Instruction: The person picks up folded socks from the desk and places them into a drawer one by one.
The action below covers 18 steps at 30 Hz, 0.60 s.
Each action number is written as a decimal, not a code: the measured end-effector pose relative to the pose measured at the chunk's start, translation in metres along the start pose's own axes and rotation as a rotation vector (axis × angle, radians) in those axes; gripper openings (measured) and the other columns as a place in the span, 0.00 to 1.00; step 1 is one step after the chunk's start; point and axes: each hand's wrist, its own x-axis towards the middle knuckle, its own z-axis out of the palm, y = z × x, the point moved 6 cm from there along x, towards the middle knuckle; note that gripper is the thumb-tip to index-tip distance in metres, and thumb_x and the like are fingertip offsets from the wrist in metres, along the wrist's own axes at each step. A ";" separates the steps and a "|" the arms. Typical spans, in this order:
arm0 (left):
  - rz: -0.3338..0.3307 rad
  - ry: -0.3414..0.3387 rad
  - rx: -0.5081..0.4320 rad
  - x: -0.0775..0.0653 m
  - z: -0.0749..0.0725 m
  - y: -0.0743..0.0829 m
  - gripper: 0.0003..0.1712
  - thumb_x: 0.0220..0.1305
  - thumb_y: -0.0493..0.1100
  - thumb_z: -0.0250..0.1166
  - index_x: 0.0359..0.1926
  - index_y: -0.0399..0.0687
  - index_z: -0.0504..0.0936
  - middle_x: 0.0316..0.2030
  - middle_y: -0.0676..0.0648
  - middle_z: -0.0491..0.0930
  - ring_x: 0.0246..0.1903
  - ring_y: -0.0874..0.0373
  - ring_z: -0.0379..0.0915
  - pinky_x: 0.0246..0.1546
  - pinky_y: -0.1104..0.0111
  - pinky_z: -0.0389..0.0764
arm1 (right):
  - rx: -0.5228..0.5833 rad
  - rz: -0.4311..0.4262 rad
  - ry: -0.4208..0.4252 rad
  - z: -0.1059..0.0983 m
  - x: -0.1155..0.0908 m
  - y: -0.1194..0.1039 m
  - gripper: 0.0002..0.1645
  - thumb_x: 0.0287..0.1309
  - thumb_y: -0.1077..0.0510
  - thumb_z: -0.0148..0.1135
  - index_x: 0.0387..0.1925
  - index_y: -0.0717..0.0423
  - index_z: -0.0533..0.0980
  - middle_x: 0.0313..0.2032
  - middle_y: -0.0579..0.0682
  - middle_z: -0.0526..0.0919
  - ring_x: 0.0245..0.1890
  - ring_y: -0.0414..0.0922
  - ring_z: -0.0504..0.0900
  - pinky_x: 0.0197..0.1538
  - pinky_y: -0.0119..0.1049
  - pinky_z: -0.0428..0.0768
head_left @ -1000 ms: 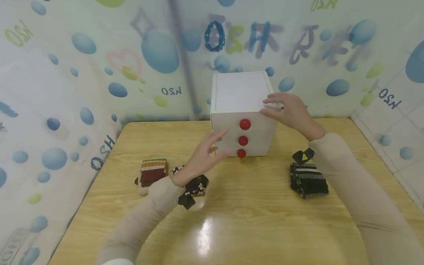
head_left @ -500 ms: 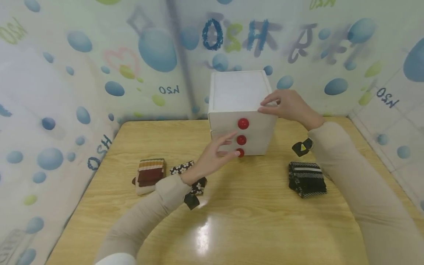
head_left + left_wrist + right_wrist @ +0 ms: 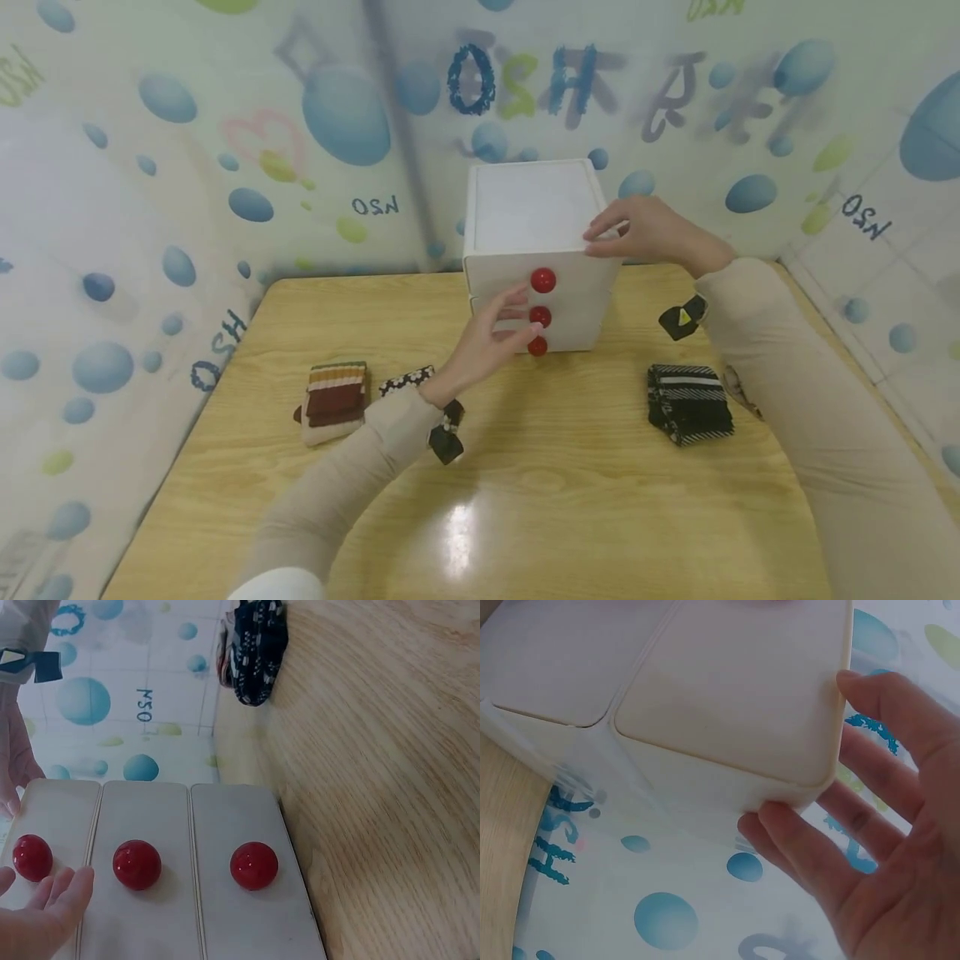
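Note:
A white drawer cabinet (image 3: 532, 204) with three drawers stands at the back of the table. Each drawer front carries a round red knob, the top knob (image 3: 543, 280) being closest to my left fingertips. My left hand (image 3: 480, 343) hovers before the knobs, its fingers loosely spread and holding nothing. In the left wrist view, the left fingers (image 3: 71, 896) lie between the top and middle knobs. My right hand (image 3: 660, 232) grips the cabinet's upper right front corner. The right wrist view shows the thumb at one edge and fingertips (image 3: 780, 817) on the side wall.
Left on the wooden table (image 3: 585, 500) lie a folded striped maroon cloth (image 3: 335, 404) and a black flowered cloth (image 3: 405, 381), partly under my left arm. A folded black-and-white plaid cloth (image 3: 690, 404) lies right, beside a brownish item (image 3: 738, 392) partly behind the sleeve.
My left hand has moved right and up to the knobs. The right fingers have drawn together and settled on the cabinet corner. All drawers stay closed.

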 end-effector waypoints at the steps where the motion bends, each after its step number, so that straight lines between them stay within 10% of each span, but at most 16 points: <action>1: -0.005 0.008 -0.007 0.001 0.000 -0.001 0.31 0.60 0.36 0.56 0.63 0.37 0.56 0.55 0.32 0.62 0.52 0.40 0.63 0.50 0.57 0.70 | 0.010 0.006 -0.008 0.000 0.000 0.000 0.20 0.51 0.53 0.61 0.44 0.62 0.77 0.50 0.60 0.73 0.48 0.58 0.71 0.49 0.50 0.71; 18: 0.017 0.170 0.020 0.019 -0.008 0.000 0.23 0.62 0.37 0.54 0.58 0.36 0.64 0.50 0.37 0.70 0.47 0.47 0.69 0.47 0.64 0.72 | 0.008 -0.016 -0.027 -0.001 0.000 -0.002 0.19 0.52 0.56 0.61 0.44 0.63 0.77 0.49 0.62 0.73 0.47 0.60 0.72 0.48 0.51 0.72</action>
